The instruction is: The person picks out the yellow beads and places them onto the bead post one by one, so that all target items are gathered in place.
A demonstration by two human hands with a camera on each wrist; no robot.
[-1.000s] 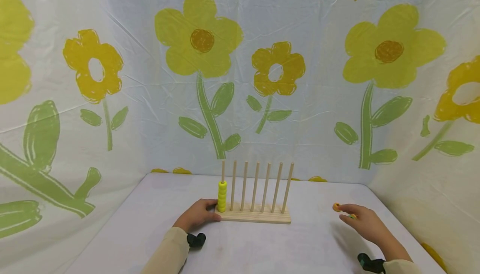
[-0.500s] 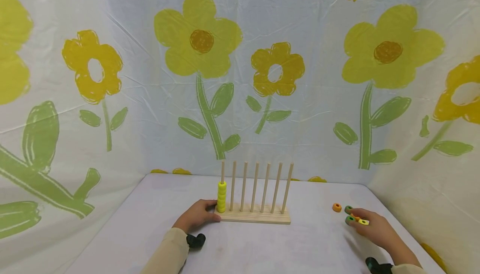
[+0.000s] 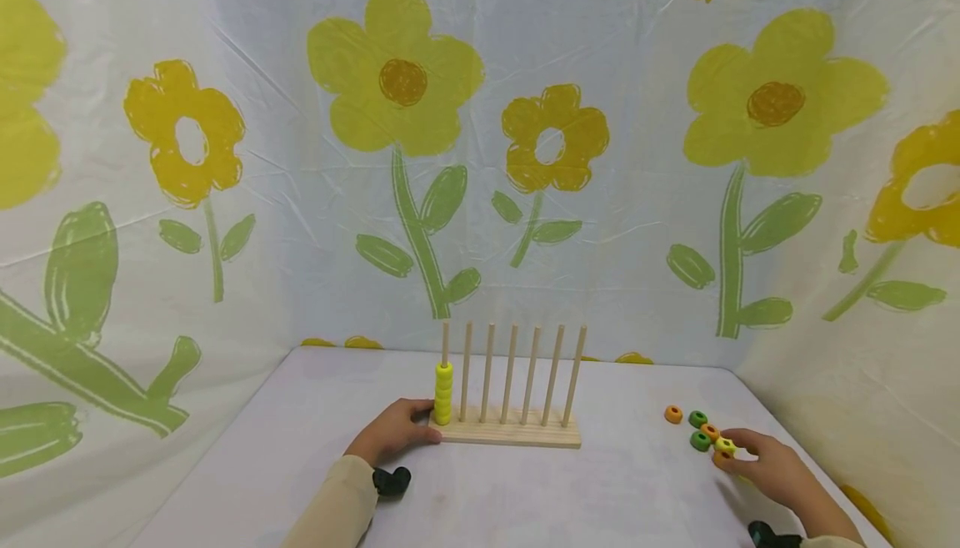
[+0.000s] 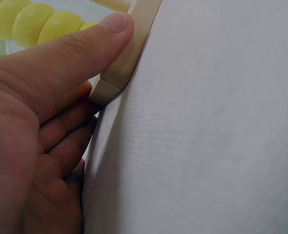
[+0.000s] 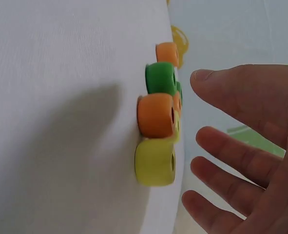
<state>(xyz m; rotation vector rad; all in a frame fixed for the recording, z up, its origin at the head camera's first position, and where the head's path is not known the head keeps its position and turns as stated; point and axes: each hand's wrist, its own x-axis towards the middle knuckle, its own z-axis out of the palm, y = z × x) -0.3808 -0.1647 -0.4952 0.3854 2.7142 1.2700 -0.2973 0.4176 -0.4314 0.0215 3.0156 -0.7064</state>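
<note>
A wooden peg stand [image 3: 510, 433] with a row of upright pegs stands on the table. Several yellow beads [image 3: 444, 394] are stacked on its leftmost peg; the other pegs are bare. My left hand [image 3: 393, 429] grips the left end of the base, thumb in front and fingers behind, as the left wrist view [image 4: 41, 92] also shows. Over at the right, my right hand [image 3: 768, 465] hovers above loose beads, fingers apart and holding nothing. Among them are a green bead [image 5: 161, 78], an orange bead [image 5: 156, 115] and a yellow bead [image 5: 155, 162]. The hand partly covers some in the head view.
A pale cloth covers the table [image 3: 510, 502]. Behind and at both sides hangs a flower-printed curtain [image 3: 630, 264]. One orange bead [image 3: 673, 414] lies slightly apart, at the left of the loose group.
My right hand has moved right and nearer the body, uncovering green, orange and yellow beads on the table. The left hand has stayed on the stand.
</note>
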